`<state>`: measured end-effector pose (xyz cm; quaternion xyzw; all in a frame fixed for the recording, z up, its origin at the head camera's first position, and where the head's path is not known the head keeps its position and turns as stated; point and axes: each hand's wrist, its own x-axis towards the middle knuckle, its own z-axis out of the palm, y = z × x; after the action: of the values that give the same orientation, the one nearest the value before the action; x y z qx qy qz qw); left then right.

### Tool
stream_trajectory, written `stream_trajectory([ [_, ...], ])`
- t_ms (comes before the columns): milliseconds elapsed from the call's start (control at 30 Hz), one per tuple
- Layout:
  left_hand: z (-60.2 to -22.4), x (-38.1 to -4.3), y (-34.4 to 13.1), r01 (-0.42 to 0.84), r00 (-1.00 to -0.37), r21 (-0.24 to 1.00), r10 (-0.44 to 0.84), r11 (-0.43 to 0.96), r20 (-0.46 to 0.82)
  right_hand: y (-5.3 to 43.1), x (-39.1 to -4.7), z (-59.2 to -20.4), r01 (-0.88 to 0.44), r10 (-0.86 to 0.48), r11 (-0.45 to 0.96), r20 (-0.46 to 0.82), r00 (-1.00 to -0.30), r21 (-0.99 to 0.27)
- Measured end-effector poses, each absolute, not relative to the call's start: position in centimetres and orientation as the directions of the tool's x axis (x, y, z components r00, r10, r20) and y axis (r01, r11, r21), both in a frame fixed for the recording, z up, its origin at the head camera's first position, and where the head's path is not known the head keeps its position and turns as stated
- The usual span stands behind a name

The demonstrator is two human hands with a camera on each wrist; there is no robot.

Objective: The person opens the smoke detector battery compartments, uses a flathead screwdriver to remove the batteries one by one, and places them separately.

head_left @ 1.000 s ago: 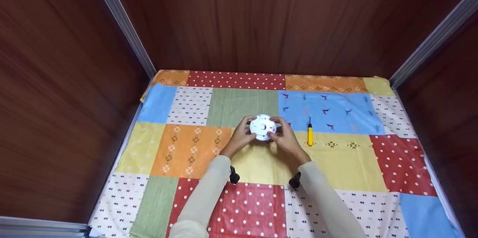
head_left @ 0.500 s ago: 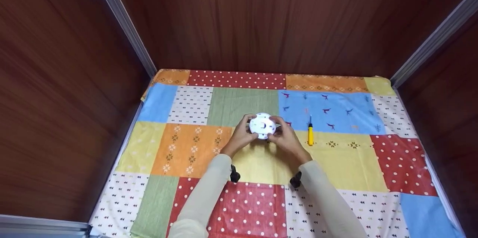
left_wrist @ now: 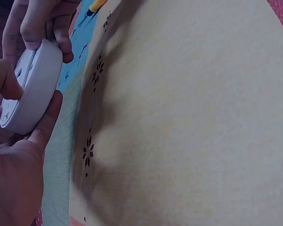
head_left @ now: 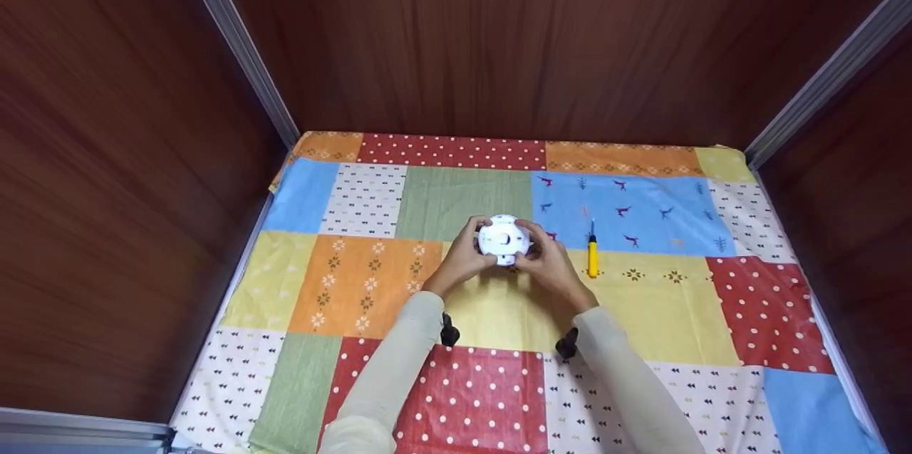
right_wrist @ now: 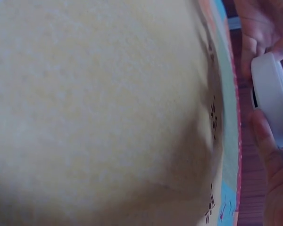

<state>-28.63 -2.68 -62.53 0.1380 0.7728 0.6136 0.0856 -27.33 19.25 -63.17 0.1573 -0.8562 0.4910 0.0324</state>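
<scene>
Both hands hold a round white plastic device (head_left: 504, 240) above the middle of the cloth, its slotted flat face turned up toward the head camera. My left hand (head_left: 462, 260) grips its left edge, thumb on the near part of the face. On the opposite edge is my right hand (head_left: 551, 263), with its thumb at the near right rim. In the left wrist view the smooth side wall of the device (left_wrist: 40, 89) shows, fingers curled beneath. A dark slit marks the edge of the device (right_wrist: 269, 94) in the right wrist view.
A screwdriver (head_left: 592, 258) with a yellow and black handle lies right of the hands, tip pointing away. Patchwork cloth (head_left: 662, 311) covers the table. Dark wood panels (head_left: 470, 40) stand at the back and both sides.
The white device has turned slightly between the hands and shifted a little to the right. The left thumb has moved a little along its near edge. The screwdriver lies where it was.
</scene>
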Motion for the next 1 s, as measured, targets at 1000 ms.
stream_trajectory([
  [1000,-62.95,-28.36,-3.04,0.051,-0.961,0.979,0.278,0.199,-0.007,19.18,-26.85,-63.56,-0.233,-0.235,0.41,0.144,-0.961,-0.882],
])
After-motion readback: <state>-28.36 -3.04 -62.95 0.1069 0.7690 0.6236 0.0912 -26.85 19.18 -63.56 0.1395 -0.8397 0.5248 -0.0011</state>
